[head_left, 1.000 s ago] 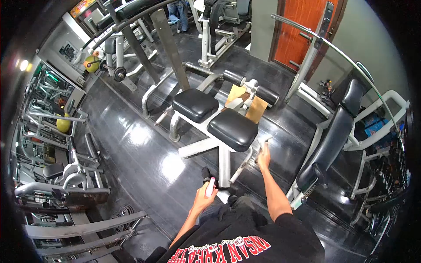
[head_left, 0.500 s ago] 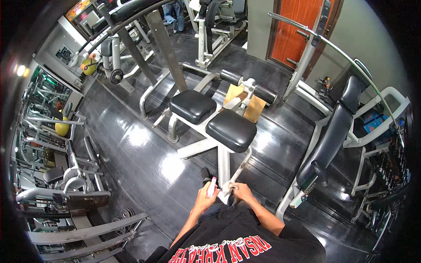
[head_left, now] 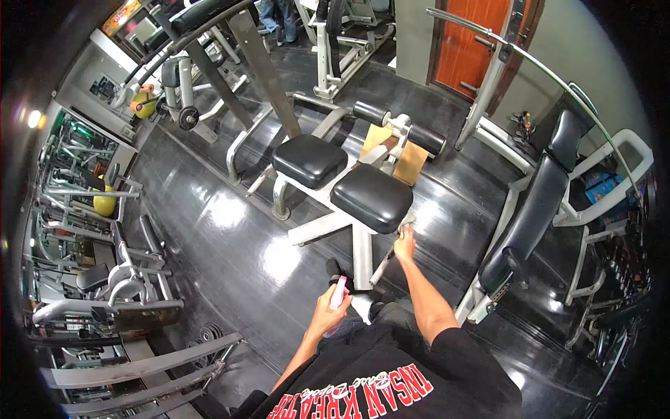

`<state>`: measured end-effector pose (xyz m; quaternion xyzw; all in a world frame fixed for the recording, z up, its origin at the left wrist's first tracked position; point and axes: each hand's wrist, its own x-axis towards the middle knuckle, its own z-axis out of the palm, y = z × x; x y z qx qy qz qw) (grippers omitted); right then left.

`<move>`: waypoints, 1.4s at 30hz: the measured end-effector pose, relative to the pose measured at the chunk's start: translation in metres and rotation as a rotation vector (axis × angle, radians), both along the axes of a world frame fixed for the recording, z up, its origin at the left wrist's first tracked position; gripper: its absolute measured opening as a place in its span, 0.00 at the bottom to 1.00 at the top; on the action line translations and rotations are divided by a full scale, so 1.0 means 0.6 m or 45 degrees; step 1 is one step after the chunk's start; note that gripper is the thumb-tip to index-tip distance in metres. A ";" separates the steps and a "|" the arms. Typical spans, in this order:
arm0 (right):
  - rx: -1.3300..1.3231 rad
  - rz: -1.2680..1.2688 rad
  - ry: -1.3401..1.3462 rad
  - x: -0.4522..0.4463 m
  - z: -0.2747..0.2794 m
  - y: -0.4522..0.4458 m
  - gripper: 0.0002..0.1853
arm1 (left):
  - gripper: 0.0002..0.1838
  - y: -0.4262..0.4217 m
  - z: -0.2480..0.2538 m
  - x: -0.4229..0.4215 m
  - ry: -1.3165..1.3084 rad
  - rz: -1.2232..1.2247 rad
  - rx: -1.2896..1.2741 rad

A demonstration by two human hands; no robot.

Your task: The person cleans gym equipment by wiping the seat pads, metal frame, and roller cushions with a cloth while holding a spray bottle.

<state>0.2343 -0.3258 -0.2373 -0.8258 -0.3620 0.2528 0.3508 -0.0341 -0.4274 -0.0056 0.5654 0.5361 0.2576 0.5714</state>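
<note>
My left hand is closed around a small white-and-pink bottle, held upright near my lap; its lower part is hidden by my fingers. My right hand reaches forward with its fingers closed on a pale cloth. The cloth is at the near right edge of a black padded seat, where the curved side bar of the light-grey frame meets it. A second black pad sits just beyond on the same machine.
Black foam rollers and yellowish boards are at the machine's far side. On the right stands a padded bench under a long bar. More gym machines line the left. Another person's legs show at the back.
My right hand has moved forward and up with the cloth, from the bar's low end near my lap to the seat's edge. My left hand stays nearly in place with the bottle.
</note>
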 end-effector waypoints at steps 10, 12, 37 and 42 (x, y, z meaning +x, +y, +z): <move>-0.279 0.690 0.331 -0.127 0.153 -0.229 0.20 | 0.09 0.012 -0.019 0.012 -0.032 0.016 0.008; -0.237 0.790 0.443 -0.099 0.145 -0.232 0.22 | 0.08 0.016 -0.019 0.018 -0.032 0.008 -0.007; -0.343 1.542 -1.269 0.037 0.087 0.019 0.14 | 0.09 -0.010 -0.030 0.005 -0.080 0.227 -0.064; -0.412 1.731 -0.938 0.003 0.106 0.004 0.13 | 0.09 -0.001 -0.030 0.002 -0.095 0.235 -0.024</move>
